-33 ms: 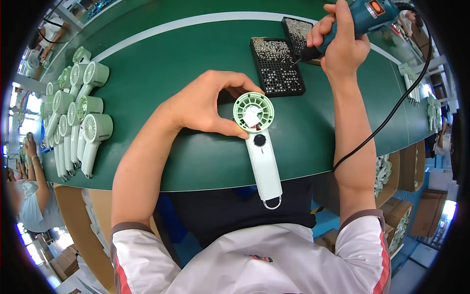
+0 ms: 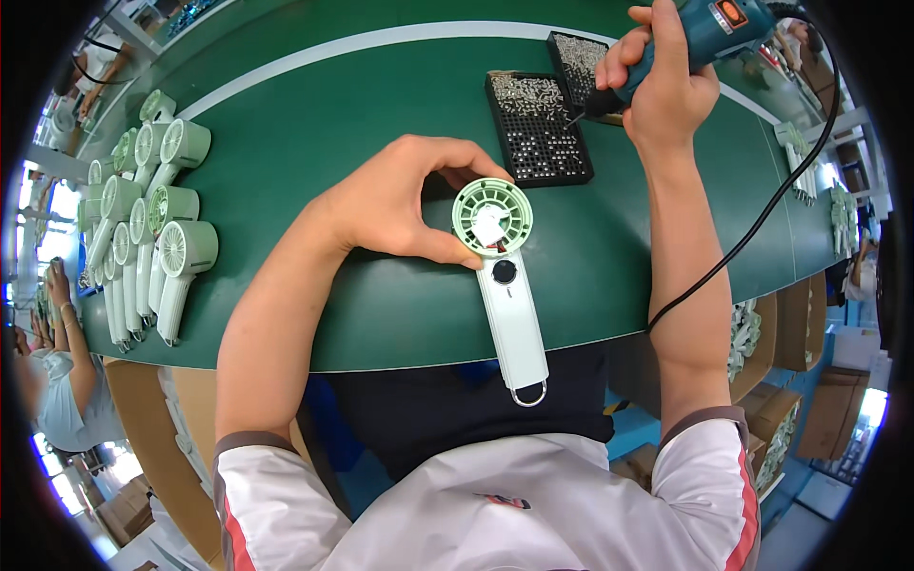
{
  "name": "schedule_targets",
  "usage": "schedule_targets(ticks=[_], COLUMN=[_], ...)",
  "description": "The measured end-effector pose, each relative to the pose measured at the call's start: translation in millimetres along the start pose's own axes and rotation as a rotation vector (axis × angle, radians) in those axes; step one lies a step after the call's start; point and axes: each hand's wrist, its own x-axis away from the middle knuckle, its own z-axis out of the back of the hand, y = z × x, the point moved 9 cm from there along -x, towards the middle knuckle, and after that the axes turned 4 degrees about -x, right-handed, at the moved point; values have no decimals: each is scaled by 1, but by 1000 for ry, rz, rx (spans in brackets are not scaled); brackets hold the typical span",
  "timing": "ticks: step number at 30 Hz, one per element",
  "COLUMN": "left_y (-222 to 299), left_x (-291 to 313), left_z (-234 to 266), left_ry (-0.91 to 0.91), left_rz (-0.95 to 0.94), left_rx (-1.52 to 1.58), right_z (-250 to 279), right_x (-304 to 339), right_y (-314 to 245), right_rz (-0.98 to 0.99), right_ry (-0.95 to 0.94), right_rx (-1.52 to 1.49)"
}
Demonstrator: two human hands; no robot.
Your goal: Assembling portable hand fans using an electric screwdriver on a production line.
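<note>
So the left hand is curled into a wide C, thumb and fingers well spread, gripping the round head of a pale green and white handheld fan. Thumb's down by the neck, fingertips up at the top left of the rim. The fan's over the bench near the front edge, head away from the person, and the handle pokes out past that edge with a metal loop on its end.

Right hand is closed around a teal power screwdriver, up at the top right, with its black cord hanging down across the forearm. The bit points at the right side of a black screw tray; can't tell if it's actually touching a screw. A second screw tray sits right behind. More fans are bunched on the left.
</note>
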Motion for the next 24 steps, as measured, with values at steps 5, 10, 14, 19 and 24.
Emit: schedule_targets(ticks=[5,10,14,19,24], left_y=[0,0,-1,-3,-1], left_x=[0,1,1,1,1], left_z=[0,0,0,0,0], left_ry=[-4,-4,-6,-8,-10], left_rz=[3,9,15,20,13], left_rx=[1,9,6,5,-15], right_z=[3,-1,4,3,-14], right_x=[0,1,-1,1,8], right_y=[4,-2,4,4,7], right_rz=[-1,10,4,-16,-5], right_ry=[-7,19,12,35,-123], right_rx=[-11,0,9,35,151])
